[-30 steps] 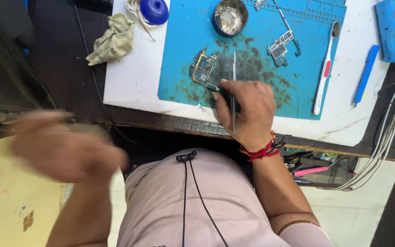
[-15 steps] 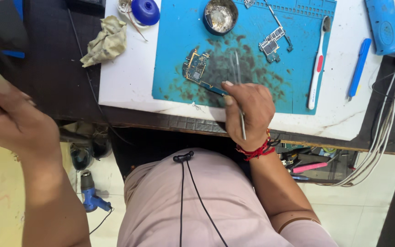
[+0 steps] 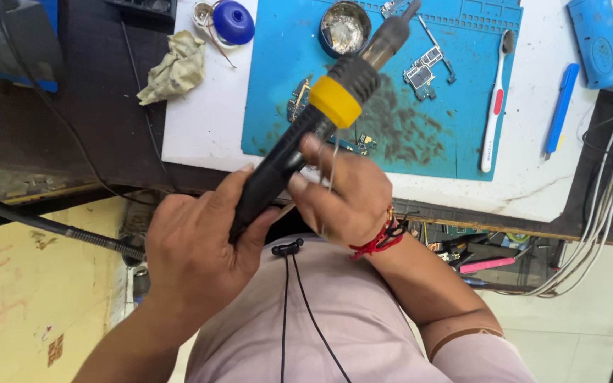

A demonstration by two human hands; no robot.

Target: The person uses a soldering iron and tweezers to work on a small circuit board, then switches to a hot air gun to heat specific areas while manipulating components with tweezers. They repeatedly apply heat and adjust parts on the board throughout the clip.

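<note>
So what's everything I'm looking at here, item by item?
heat tool: one, black with a yellow band, held over the mat
work mat: one, blue, stained dark, on the white board
circuit boards: a few small ones, on the mat
tin: one, round, at the top of the mat
toothbrush: one, white and red, at the right edge of the mat
pen-like tool: one, blue, right of the mat
rag: one, crumpled, pale, left of the mat
round cap: one, blue, above the rag
left hand: grips the tool's handle
right hand: touches the tool, thin tweezers in its fingers
</note>
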